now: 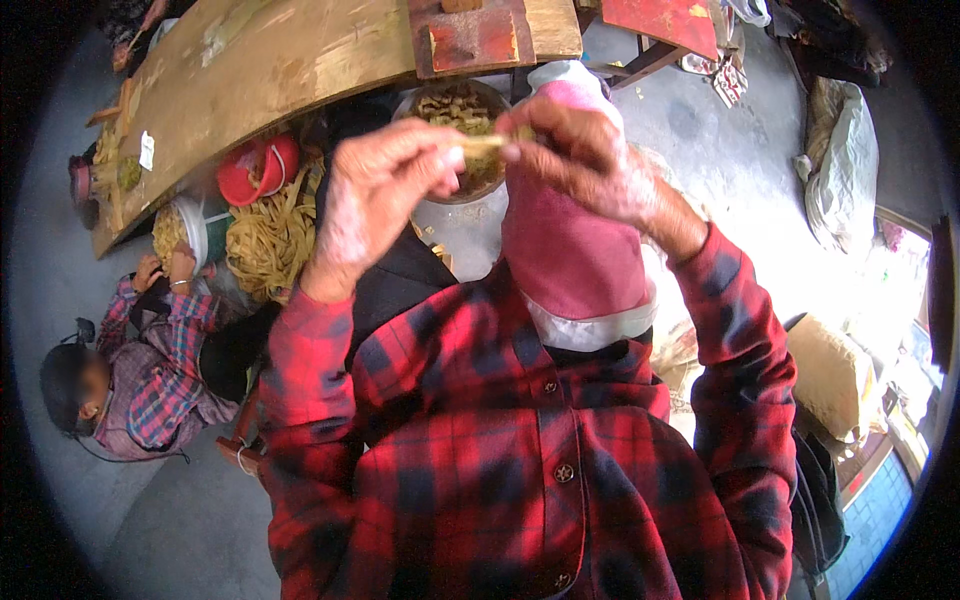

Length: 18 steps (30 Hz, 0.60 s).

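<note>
My left hand (378, 195) and my right hand (580, 150) are raised in front of me, both pinching a small yellowish strip piece (485, 145) between their fingertips. Below them sits a round bowl (425, 100) holding more yellowish strip pieces. My forearms wear red and black plaid sleeves. A pink cloth (570, 260) with a white hem drapes over my lap under the right hand.
A long wooden table (270, 60) curves across the top. A heap of tan strips (270, 240), a red basin (255, 170) and a white bucket (190, 225) lie beneath it. Another person in a plaid shirt (150, 370) crouches at left. Sacks (840, 170) stand at right.
</note>
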Available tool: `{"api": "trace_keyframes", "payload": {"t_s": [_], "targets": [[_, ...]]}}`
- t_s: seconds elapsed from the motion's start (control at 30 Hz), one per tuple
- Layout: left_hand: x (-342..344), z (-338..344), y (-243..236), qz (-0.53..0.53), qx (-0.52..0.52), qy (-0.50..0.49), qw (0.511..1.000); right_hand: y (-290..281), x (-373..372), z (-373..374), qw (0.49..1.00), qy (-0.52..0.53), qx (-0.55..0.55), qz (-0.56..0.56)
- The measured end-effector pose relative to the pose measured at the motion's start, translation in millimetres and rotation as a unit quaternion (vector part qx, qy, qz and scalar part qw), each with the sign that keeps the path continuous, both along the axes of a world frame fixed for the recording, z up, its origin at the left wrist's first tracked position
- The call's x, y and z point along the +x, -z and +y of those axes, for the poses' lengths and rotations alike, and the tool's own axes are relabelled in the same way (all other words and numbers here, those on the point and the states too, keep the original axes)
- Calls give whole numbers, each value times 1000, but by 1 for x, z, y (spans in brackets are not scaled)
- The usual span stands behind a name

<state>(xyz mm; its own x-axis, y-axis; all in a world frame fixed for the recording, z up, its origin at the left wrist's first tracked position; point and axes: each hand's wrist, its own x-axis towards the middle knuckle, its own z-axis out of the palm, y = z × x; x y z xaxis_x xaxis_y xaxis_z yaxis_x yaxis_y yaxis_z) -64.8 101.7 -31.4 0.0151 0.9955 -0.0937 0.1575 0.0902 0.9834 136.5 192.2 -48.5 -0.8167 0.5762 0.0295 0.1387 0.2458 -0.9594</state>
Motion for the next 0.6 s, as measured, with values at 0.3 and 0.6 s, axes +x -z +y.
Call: {"api": "trace_keyframes", "payload": {"t_s": [0.3,0.6], "targets": [[-30,86,21,-12,39,-48,998,18,-37,66,992,107,-52,46],[-34,108,39,-5,14,-44,999,35,-33,92,978,90,-160,94]]}}
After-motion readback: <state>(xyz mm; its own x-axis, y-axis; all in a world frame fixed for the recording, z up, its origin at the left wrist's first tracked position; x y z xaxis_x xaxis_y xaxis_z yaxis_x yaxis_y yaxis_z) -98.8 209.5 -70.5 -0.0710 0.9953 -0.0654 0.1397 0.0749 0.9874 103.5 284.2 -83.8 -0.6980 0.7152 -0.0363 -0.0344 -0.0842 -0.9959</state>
